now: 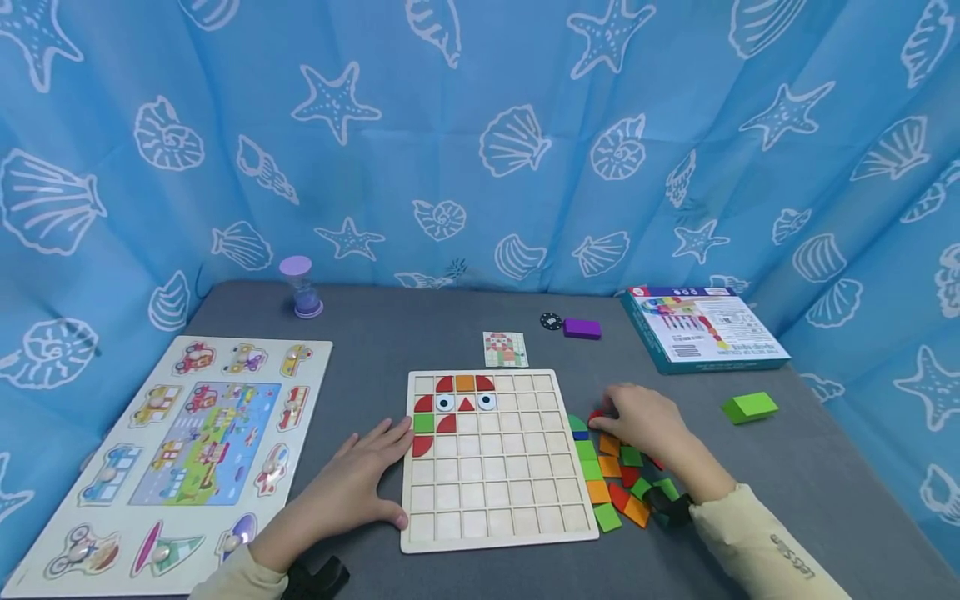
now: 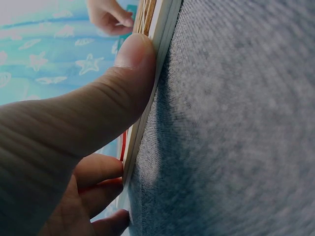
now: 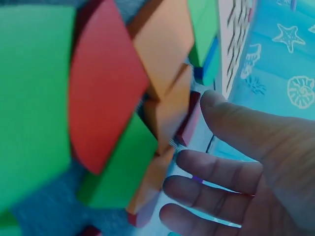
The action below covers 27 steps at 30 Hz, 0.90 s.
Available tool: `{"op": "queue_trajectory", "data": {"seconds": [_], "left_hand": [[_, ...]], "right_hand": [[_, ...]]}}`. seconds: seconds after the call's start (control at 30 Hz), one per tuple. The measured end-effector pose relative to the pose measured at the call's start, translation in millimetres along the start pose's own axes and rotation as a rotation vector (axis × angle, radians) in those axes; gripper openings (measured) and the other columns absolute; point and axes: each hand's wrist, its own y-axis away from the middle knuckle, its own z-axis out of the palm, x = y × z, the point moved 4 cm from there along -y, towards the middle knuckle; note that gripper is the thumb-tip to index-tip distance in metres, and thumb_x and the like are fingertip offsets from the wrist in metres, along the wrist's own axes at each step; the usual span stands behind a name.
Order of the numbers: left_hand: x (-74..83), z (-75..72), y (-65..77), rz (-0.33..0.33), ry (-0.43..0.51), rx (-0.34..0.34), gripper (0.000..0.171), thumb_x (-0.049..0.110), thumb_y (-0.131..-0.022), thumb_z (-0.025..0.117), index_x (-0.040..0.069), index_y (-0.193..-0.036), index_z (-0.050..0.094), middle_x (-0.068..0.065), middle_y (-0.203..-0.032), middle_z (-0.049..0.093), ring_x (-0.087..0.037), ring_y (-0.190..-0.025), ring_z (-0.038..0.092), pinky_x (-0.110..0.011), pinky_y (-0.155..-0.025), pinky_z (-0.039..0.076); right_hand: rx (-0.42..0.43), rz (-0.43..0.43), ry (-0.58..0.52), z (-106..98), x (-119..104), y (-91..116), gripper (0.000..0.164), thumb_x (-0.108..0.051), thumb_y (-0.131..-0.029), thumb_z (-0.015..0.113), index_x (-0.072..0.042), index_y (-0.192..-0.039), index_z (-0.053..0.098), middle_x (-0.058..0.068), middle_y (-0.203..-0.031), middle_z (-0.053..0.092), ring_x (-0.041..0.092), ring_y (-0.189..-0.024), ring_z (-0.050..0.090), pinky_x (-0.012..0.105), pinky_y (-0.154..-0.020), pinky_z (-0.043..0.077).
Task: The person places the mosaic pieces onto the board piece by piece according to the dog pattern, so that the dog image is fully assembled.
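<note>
A square wooden grid board [image 1: 517, 492] lies on the table, with red, orange, green and eye-printed tiles [image 1: 465, 402] set in its upper left cells. My left hand [image 1: 363, 479] rests along the board's left edge, fingers spread and thumb near the lower corner; in the left wrist view the thumb [image 2: 135, 54] presses on the rim. Right of the board lies a loose pile of green, orange and red pieces [image 1: 609, 467]. At its far end my right hand [image 1: 645, 417] reaches down, thumb and fingertips parted right beside a red piece [image 3: 189, 118].
A small pattern card [image 1: 506, 349] lies beyond the board. Behind are a black round chip [image 1: 551, 321], a purple block [image 1: 582, 328] and a boxed toy [image 1: 705, 329]. A green block [image 1: 750, 407] sits far right. Leftward are a vehicle puzzle [image 1: 300, 417] and a purple sand timer [image 1: 303, 287].
</note>
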Motion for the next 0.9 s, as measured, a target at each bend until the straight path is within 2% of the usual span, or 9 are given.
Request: {"op": "queue_trajectory", "data": {"seconds": [0.13, 0.27, 0.4, 0.5, 0.6, 0.73, 0.9], "left_hand": [[-1.0, 0.4, 0.1, 0.002, 0.010, -0.004, 0.102, 0.052, -0.053, 0.076, 0.012, -0.137, 0.035, 0.002, -0.146, 0.024, -0.026, -0.135, 0.016, -0.061, -0.099, 0.014], [-1.0, 0.9, 0.5, 0.005, 0.012, -0.007, 0.102, 0.052, -0.053, 0.076, 0.013, -0.137, 0.035, 0.002, -0.146, 0.024, -0.026, -0.135, 0.016, -0.061, -0.099, 0.014], [-0.8, 0.4, 0.1, 0.007, 0.009, -0.004, 0.102, 0.052, -0.053, 0.076, 0.012, -0.137, 0.035, 0.001, -0.146, 0.024, -0.026, -0.135, 0.016, -0.061, -0.099, 0.014], [0.2, -0.2, -0.5, 0.010, 0.008, -0.004, 0.102, 0.052, -0.053, 0.076, 0.012, -0.137, 0.035, 0.001, -0.146, 0.024, -0.026, -0.135, 0.016, -0.061, -0.099, 0.014], [0.7, -0.7, -0.7, 0.011, 0.005, -0.006, 0.102, 0.051, -0.053, 0.076, 0.011, -0.137, 0.036, 0.001, -0.146, 0.024, -0.027, -0.134, 0.016, -0.062, -0.099, 0.013], [0.6, -0.7, -0.6, 0.011, -0.001, -0.006, 0.102, 0.051, -0.052, 0.077, 0.011, -0.137, 0.036, 0.000, -0.146, 0.024, -0.027, -0.134, 0.016, -0.062, -0.099, 0.014], [0.2, 0.1, -0.3, 0.010, 0.003, -0.003, 0.102, 0.051, -0.052, 0.077, 0.011, -0.137, 0.036, 0.000, -0.146, 0.024, -0.027, -0.134, 0.016, -0.062, -0.099, 0.014]], "right_hand": [[-0.038, 0.028, -0.012, 5, -3, -1, 0.024, -0.035, -0.076, 0.067, -0.012, -0.077, 0.059, 0.000, -0.064, 0.049, 0.015, -0.057, 0.044, 0.026, -0.050, 0.035], [-0.025, -0.009, -0.005, 7, -8, -4, 0.019, -0.027, -0.076, 0.068, -0.011, -0.085, 0.062, 0.000, -0.067, 0.051, 0.015, -0.059, 0.045, 0.027, -0.051, 0.037], [-0.022, -0.024, 0.010, 8, -11, -6, 0.022, -0.024, -0.075, 0.069, -0.011, -0.092, 0.063, 0.000, -0.071, 0.053, 0.016, -0.062, 0.045, 0.028, -0.052, 0.039], [0.001, -0.020, 0.009, 6, -12, -6, 0.023, -0.024, -0.075, 0.069, -0.010, -0.093, 0.063, 0.000, -0.072, 0.053, 0.016, -0.062, 0.045, 0.028, -0.053, 0.040], [0.059, -0.044, -0.009, 0, -19, -4, 0.023, -0.022, -0.075, 0.069, -0.010, -0.093, 0.064, 0.001, -0.076, 0.055, 0.015, -0.064, 0.046, 0.028, -0.055, 0.041], [0.113, -0.150, -0.028, -9, -52, 1, 0.021, -0.022, -0.074, 0.070, -0.012, -0.092, 0.065, -0.001, -0.077, 0.057, 0.012, -0.064, 0.047, 0.026, -0.055, 0.041], [0.134, -0.358, 0.026, -6, -115, 6, 0.019, -0.024, -0.073, 0.071, -0.017, -0.089, 0.066, -0.006, -0.078, 0.060, 0.006, -0.064, 0.047, 0.022, -0.057, 0.041]]}}
